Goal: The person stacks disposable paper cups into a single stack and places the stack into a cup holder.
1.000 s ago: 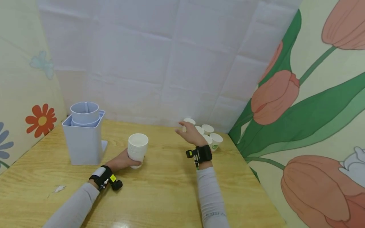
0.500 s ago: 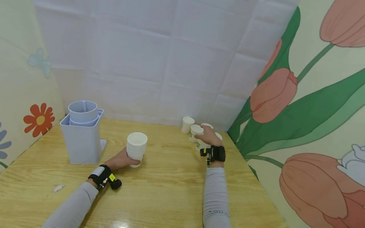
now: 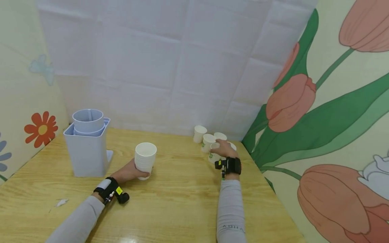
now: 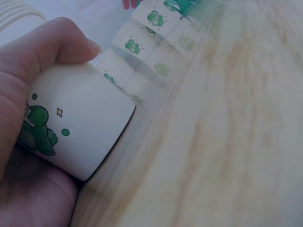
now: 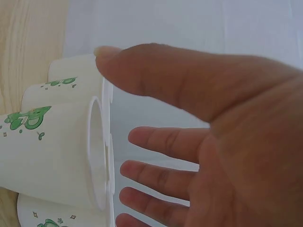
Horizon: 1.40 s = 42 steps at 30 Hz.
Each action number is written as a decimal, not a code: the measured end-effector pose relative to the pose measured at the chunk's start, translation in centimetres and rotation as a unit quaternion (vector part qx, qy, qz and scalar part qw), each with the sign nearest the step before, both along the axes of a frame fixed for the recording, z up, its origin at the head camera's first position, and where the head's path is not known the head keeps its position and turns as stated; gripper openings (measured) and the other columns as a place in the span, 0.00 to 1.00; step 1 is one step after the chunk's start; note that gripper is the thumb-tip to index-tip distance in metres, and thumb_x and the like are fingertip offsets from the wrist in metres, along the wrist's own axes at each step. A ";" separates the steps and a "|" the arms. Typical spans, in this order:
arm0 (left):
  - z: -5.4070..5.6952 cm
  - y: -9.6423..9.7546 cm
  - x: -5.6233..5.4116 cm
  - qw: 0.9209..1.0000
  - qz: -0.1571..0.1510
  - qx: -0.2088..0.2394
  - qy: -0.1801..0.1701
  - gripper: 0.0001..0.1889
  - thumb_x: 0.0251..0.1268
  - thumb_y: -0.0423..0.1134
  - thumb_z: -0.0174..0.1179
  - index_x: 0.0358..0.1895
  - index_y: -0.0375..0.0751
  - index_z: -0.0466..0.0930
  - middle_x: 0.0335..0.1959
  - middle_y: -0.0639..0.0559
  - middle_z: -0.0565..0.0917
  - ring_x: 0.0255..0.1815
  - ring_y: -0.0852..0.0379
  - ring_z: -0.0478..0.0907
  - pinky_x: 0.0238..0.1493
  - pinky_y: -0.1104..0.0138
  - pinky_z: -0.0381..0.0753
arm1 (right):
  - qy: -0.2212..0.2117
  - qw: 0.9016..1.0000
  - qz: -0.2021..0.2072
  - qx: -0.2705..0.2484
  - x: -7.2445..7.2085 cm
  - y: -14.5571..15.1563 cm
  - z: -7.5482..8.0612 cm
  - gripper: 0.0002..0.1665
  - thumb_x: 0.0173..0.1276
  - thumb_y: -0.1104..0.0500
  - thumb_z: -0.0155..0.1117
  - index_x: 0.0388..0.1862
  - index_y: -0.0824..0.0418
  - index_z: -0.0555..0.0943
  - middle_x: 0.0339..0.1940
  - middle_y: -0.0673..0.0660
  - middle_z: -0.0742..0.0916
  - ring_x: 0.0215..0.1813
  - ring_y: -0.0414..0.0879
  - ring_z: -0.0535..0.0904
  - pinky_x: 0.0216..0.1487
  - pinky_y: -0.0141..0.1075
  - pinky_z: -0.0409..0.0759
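A blue box (image 3: 86, 155) stands left of the left hand (image 3: 129, 171), whose fingers curl round a cup stack (image 3: 146, 158), likely light, its thin walls easily dented. Worktop (image 3: 179, 182) between the hands gives room. The right hand (image 3: 225, 149), fingers spread and empty, is at loose cups (image 3: 206, 145), best pinched below the rim; cloth (image 3: 170, 77) rises close behind.

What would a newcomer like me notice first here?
Probably the huge pink tulips on the right-hand backdrop. Next, the left hand grips a stack of white cups left of centre, while the right hand hangs open above more cups toward the back right. A pale blue container stands at the table's left side.
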<state>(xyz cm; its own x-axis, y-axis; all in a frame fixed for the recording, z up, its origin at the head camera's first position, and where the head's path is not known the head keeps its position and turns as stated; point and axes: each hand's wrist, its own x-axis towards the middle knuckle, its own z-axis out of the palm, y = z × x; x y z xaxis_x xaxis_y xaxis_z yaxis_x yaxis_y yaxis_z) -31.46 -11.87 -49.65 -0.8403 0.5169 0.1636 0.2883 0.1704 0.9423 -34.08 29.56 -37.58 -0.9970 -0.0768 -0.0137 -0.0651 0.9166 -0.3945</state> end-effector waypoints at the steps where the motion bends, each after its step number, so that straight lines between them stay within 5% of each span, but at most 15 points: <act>1: 0.1 0.0 0.0 1.000 -0.002 -0.001 0.000 0.44 0.59 0.32 0.71 0.74 0.29 0.54 0.64 0.33 0.71 0.65 0.39 0.69 0.70 0.41 0.63 | 0.000 1.000 0.001 -0.005 -0.1 0.1 -0.1 0.45 0.69 0.49 0.61 0.78 0.70 0.61 0.76 0.73 0.68 0.75 0.69 0.63 0.73 0.61 0.63; 15: 0.2 0.0 0.0 1.000 0.007 -0.003 -0.006 0.44 0.58 0.31 0.71 0.74 0.30 0.53 0.65 0.32 0.71 0.66 0.38 0.69 0.71 0.40 0.62 | 0.009 0.999 0.002 -0.042 -0.7 0.7 -1.2 0.44 0.67 0.57 0.66 0.77 0.71 0.62 0.74 0.74 0.69 0.74 0.70 0.63 0.71 0.62 0.65; 27: -0.6 0.0 -0.3 1.000 0.005 0.007 0.009 0.41 0.54 0.31 0.73 0.69 0.28 0.59 0.59 0.36 0.76 0.58 0.47 0.74 0.64 0.50 0.70 | 0.018 0.998 -0.008 -0.067 -1.0 0.4 -1.9 0.40 0.71 0.55 0.64 0.75 0.72 0.64 0.73 0.74 0.70 0.73 0.70 0.66 0.71 0.61 0.66; 42: -0.5 -0.1 -0.4 1.000 0.004 0.007 0.000 0.43 0.56 0.30 0.72 0.72 0.28 0.56 0.62 0.33 0.73 0.63 0.39 0.70 0.69 0.43 0.65 | 0.033 0.998 -0.015 -0.054 -1.4 -0.2 -1.8 0.38 0.72 0.57 0.64 0.74 0.74 0.65 0.72 0.74 0.72 0.72 0.69 0.68 0.72 0.58 0.67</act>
